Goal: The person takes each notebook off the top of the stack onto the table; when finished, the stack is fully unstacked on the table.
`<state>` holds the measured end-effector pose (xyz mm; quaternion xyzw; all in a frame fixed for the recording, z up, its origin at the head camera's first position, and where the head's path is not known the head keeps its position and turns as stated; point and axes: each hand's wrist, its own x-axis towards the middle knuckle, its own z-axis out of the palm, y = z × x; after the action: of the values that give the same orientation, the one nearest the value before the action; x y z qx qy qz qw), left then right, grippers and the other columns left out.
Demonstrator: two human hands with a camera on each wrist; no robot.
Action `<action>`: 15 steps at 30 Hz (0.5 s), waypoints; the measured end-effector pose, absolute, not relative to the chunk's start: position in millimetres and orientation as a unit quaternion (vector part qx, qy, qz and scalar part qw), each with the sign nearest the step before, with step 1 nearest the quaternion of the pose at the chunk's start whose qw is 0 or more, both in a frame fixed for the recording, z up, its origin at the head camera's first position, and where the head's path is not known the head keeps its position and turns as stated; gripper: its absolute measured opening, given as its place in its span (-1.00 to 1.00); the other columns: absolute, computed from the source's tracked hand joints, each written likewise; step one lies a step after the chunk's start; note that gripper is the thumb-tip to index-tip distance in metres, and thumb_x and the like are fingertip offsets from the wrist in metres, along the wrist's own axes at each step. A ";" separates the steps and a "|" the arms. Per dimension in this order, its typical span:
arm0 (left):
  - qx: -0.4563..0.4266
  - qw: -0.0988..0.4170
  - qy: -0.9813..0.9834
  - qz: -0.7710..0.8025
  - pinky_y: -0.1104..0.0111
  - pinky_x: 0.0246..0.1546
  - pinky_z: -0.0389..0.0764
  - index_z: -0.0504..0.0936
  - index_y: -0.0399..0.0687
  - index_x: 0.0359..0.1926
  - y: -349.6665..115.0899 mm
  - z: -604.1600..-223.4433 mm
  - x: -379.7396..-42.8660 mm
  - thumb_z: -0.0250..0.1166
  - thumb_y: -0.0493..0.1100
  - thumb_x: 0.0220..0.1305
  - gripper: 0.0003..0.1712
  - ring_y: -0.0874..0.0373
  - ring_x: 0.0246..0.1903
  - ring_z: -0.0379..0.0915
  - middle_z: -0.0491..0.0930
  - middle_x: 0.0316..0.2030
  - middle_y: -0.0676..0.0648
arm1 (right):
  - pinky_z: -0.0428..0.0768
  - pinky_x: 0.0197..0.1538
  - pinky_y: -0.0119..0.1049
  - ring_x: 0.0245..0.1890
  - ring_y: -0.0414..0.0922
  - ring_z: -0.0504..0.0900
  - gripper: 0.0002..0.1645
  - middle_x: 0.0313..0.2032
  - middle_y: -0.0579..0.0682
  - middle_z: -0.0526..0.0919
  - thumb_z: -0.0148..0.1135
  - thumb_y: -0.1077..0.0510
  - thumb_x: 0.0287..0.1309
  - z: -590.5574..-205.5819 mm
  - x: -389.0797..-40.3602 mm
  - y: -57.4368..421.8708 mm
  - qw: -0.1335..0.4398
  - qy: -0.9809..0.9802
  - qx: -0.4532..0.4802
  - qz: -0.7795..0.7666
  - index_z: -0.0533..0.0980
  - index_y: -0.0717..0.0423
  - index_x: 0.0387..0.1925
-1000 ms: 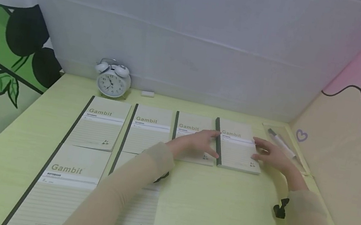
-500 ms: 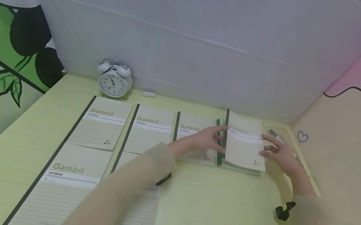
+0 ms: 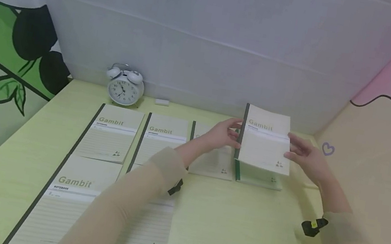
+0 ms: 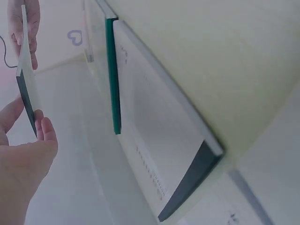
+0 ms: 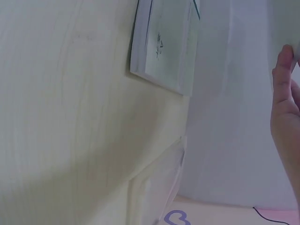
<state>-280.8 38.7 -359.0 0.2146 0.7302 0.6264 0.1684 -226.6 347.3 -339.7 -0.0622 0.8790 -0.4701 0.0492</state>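
Note:
A notebook [image 3: 266,141] with a dark spine and "Gambit" on its cover is up off the table, tilted, held by both hands. My left hand [image 3: 221,136] pinches its spine edge, with the thumb on one face and fingers on the other in the left wrist view. On the opposite edge, my right hand [image 3: 307,158] grips the cover side between thumb and fingers. Beneath it lies a green-spined notebook [image 3: 257,177], mostly covered in the head view; its green spine [image 4: 112,75] shows in the left wrist view.
Several more Gambit notebooks lie in rows to the left, such as one back-left notebook [image 3: 109,138] and a front notebook [image 3: 73,205]. A white alarm clock [image 3: 123,90] and a small white block [image 3: 162,102] stand behind them. A shallow tray [image 5: 140,201] sits at the right.
The dark-spined notebook has been lifted off the right-hand stack and raised up and back by both hands, uncovering the green-spined notebook under it.

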 end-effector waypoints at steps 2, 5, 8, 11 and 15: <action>0.215 0.164 0.732 0.625 0.36 -0.01 0.54 0.12 0.03 0.43 34.4 -353.3 -282.1 0.44 -0.39 -0.03 0.04 0.08 0.05 0.45 0.37 0.24 -0.11 | 0.37 0.07 -0.62 0.00 -0.42 0.52 -0.17 0.20 0.00 0.48 0.25 0.10 0.18 -334.4 -225.7 342.1 0.054 0.869 -0.067 -0.488 0.11 -0.09 0.43; 0.221 0.160 0.738 0.617 0.36 -0.06 0.56 0.14 0.07 0.43 28.2 -344.9 -282.6 0.43 -0.36 0.00 0.01 0.11 -0.01 0.47 0.41 0.17 -0.11 | 0.42 0.04 -0.61 -0.04 -0.36 0.57 -0.16 0.05 -0.11 0.58 0.26 0.15 0.17 -326.1 -223.3 334.8 0.056 0.855 -0.070 -0.510 0.12 -0.10 0.42; 0.233 0.158 0.750 0.598 0.37 -0.12 0.58 0.15 0.16 0.42 21.0 -335.8 -280.9 0.43 -0.31 0.02 -0.02 0.14 -0.06 0.49 0.43 0.13 -0.08 | 0.51 -0.02 -0.52 -0.08 -0.31 0.59 -0.17 0.10 -0.14 0.50 0.24 0.21 0.19 -318.3 -220.8 327.5 0.055 0.841 -0.087 -0.531 0.11 -0.06 0.43; 0.244 0.152 0.767 0.574 0.36 -0.14 0.58 0.16 0.22 0.41 12.3 -325.7 -277.0 0.44 -0.25 0.04 -0.03 0.15 -0.09 0.50 0.44 0.09 -0.06 | 0.58 -0.10 -0.43 -0.14 -0.28 0.61 -0.19 0.19 -0.09 0.37 0.21 0.26 0.20 -311.8 -218.6 320.0 0.052 0.825 -0.107 -0.552 0.11 0.01 0.43; 0.253 0.135 0.792 0.539 0.35 -0.13 0.56 0.18 0.22 0.41 0.4 -313.5 -270.1 0.45 -0.19 0.04 -0.05 0.17 -0.11 0.48 0.47 0.01 -0.02 | 0.62 -0.19 -0.38 -0.20 -0.27 0.62 -0.20 0.13 -0.06 0.39 0.20 0.32 0.18 -304.2 -214.2 311.4 0.052 0.813 -0.114 -0.569 0.13 0.06 0.41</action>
<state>-270.1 0.4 -313.5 0.2528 0.7920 0.5391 0.1345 -214.2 311.4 -304.2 -0.1138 0.8127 -0.5692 0.0519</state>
